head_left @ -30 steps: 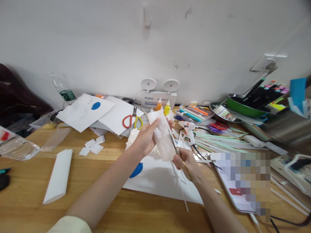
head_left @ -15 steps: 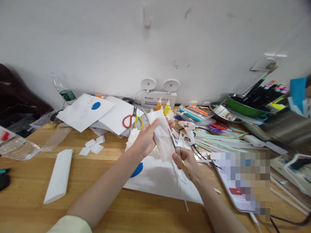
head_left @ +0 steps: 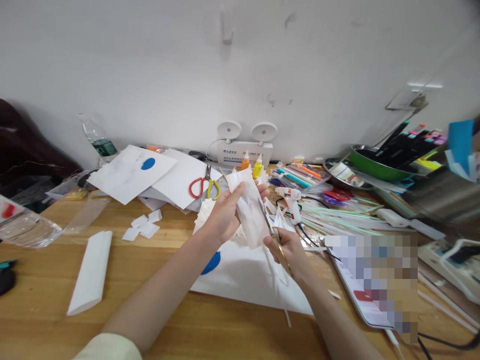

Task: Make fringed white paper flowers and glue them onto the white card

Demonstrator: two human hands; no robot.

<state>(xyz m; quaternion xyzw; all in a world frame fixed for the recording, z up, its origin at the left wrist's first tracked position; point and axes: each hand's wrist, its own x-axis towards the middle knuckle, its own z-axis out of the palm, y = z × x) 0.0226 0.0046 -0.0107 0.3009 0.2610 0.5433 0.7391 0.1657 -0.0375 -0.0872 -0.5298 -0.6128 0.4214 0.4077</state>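
My left hand [head_left: 228,212] holds a strip of thin white paper [head_left: 250,217], thumb on top and fingers behind it. In my right hand [head_left: 287,250] is a pair of gold-handled scissors [head_left: 276,234], its blades along the right edge of the paper. A narrow white offcut hangs below the scissors. Underneath both hands lies a large white sheet [head_left: 247,285] with a blue spot [head_left: 211,263], partly covered by my left arm.
Red-and-yellow-handled scissors [head_left: 205,185] lie behind my left hand. A white glue gun [head_left: 293,202] stands to the right, near plastic strips and a phone [head_left: 360,285]. Small white squares [head_left: 141,227] and a folded white paper piece [head_left: 90,272] are on the left.
My right hand and the scissors have shifted very slightly to the left along the paper. My left hand keeps its hold, and the rest looks the same.
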